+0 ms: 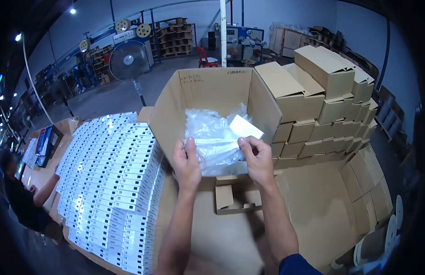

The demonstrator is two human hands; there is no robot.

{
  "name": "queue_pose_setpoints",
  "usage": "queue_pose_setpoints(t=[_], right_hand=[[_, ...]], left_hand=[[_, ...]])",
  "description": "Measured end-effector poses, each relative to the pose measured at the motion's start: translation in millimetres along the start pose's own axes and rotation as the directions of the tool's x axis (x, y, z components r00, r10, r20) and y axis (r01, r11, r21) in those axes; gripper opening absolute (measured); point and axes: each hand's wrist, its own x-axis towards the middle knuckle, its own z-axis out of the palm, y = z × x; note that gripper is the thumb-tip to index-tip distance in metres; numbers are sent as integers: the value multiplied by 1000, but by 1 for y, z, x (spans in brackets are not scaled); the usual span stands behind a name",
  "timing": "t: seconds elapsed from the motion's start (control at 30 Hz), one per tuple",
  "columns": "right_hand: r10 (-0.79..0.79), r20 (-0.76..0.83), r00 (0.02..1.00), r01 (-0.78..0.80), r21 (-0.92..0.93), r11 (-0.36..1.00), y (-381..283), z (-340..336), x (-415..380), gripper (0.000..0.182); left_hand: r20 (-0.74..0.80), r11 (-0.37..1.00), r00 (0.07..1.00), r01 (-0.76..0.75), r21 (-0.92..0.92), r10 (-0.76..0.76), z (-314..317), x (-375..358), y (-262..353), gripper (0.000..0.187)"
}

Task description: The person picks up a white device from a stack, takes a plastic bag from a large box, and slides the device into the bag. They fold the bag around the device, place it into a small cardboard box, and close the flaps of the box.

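Note:
A clear plastic bag (pixel 217 149) is stretched between my two hands, in front of a large open cardboard box (pixel 263 98). My left hand (pixel 187 162) pinches its left edge between thumb and fingers. The right edge is pinched in my right hand (pixel 257 158). Just beyond my right fingertips lies a white rectangular piece (pixel 246 127), on or among crumpled clear plastic (pixel 203 121) inside the box. Below my hands, a small open brown carton (pixel 225 195) rests on the cardboard-covered surface.
Rows of white labelled boxes (pixel 107 183) are stacked at the left. Brown cartons (pixel 299 107) are piled at the right. A person (pixel 22 192) is at the far left beside another table. A fan (pixel 128 60) stands behind the large box.

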Motion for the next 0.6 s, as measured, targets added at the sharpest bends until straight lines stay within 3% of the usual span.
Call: queue_pose_setpoints(t=[0.07, 0.1, 0.2, 0.23, 0.33, 0.37, 0.43, 0.47, 0.5, 0.53, 0.57, 0.6], right_hand=[[-91, -32, 995, 89, -53, 995, -10, -6, -23, 27], [-148, -29, 988, 144, -121, 982, -16, -10, -36, 25], [-177, 27, 984, 179, -203, 963, -36, -25, -77, 16], [-176, 73, 982, 187, -208, 960, -42, -30, -90, 15], [-191, 242, 951, 245, -218, 945, -52, -43, -118, 13], [-224, 291, 930, 289, -204, 935, -56, -44, -125, 13], [-253, 389, 886, 358, -228, 905, -54, -50, -138, 16], [-168, 338, 926, 257, -238, 937, -53, -51, -146, 17], [-84, 282, 956, 156, -244, 957, -52, -53, -153, 19], [7, 222, 975, 49, -243, 969, -50, -54, -163, 21], [0, 126, 992, 16, -130, 991, -37, -54, -174, 28], [117, 160, 980, -104, -91, 990, -22, -57, -189, 30]], left_hand=[[3, 993, 994, 111, -37, -111, -13, -37, 16, 26], [50, 952, 963, 269, -147, -265, -25, -55, 24, 18], [94, 984, 990, 120, -134, -108, -46, -94, 35, 15], [162, 976, 985, -94, 194, 62, -62, -100, 44, 43], [387, 884, 922, -199, 423, 22, -74, -114, 88, 62], [453, 862, 892, -237, 448, 10, -71, -120, 97, 52], [456, 919, 857, 51, 391, -241, -73, -144, 87, 39], [465, 915, 813, 190, 357, -350, -72, -154, 82, 32], [384, 937, 859, 271, 220, -338, -65, -168, 81, 19], [338, 935, 876, 291, 202, -345, -60, -179, 81, 17], [290, 931, 888, 314, 186, -358, -58, -190, 81, 16], [240, 927, 898, 336, 169, -369, -57, -200, 79, 15]])
